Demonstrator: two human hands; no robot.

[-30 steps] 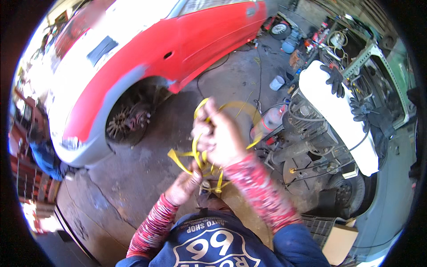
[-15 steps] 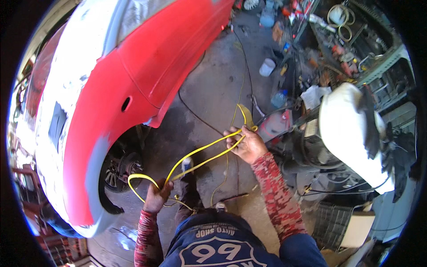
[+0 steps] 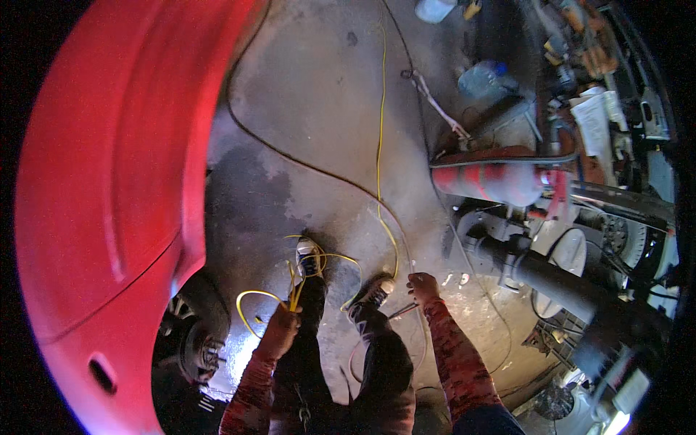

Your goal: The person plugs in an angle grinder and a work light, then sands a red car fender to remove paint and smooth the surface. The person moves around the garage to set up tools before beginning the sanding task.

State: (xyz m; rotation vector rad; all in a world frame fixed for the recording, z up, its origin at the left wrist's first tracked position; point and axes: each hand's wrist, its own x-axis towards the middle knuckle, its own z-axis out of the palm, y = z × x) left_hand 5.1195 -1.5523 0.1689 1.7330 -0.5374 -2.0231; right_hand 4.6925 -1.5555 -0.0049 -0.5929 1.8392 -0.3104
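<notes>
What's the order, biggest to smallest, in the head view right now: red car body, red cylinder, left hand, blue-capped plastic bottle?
1. Red car body
2. Red cylinder
Left hand and blue-capped plastic bottle: too alike to rank; the hand seems nearer the camera.

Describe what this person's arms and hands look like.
The left sleeve and right sleeve are snug, red with darker blocky patches, and reach the wrists. Dark blue cloth shows higher on the right. The left hand and right hand wear no gloves.

Yellow cord [image 3: 294, 292], bunched in left hand [image 3: 279, 331], apparently in several loose loops
</notes>
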